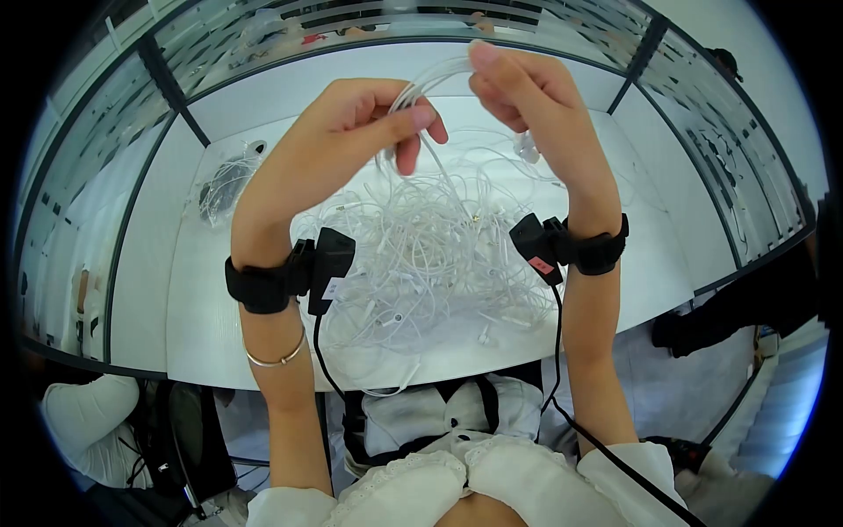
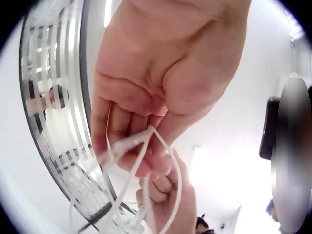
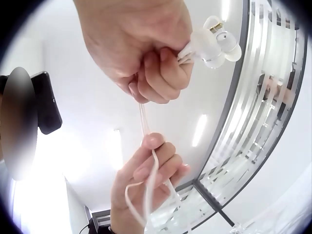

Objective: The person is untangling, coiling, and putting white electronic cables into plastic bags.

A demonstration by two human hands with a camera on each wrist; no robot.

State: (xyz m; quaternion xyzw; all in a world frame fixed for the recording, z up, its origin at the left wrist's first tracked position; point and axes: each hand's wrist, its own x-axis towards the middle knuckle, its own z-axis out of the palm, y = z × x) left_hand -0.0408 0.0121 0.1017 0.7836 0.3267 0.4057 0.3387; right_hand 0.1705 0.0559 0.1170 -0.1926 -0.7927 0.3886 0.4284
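Earphone cable (image 1: 432,77) held up between both hands above the cable pile (image 1: 421,255).
Curled fingers of the left hand (image 1: 351,132) pinch its white loops; the right hand (image 1: 527,97), just beside it, grips the strand near the earbuds (image 3: 217,46). Both hang over the pile, which lies on the tabletop (image 1: 211,307).

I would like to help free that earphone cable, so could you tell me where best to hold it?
Probably pinch the stretch of cable between the left hand and right hand, coming from above: it hangs clear and nearly straight there, whereas lower down its strands run into the tangled pile on the table.
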